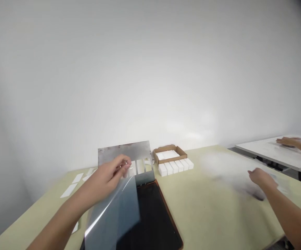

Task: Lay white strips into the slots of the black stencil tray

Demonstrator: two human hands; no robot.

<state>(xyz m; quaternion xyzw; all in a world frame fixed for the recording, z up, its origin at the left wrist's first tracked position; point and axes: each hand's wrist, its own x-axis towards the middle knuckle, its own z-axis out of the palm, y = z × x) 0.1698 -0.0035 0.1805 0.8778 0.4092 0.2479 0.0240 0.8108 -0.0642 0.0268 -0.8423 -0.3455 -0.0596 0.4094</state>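
My left hand [117, 172] is closed in a pinch on the upper corner of a clear plastic sheet [111, 215]. The lifted sheet slants over a black pad [155, 215] with a brown edge. Behind that hand stands a grey metal-looking plate [124, 149] with rectangular openings, tilted up at the pad's far end. My right hand [263, 178] is out over the right side of the table, its fingers curled. Around it is a whitish, see-through blur [228, 170]; what these fingers hold, if anything, I cannot make out.
A brown cardboard tray [183, 155] holding white pieces sits near the wall. In front of it is a row of several white stacks [176, 166]. White strips [69, 190] lie on the yellowish table [205, 215] at left. At far right, another person's hands [288, 141] rest on a white table [270, 152].
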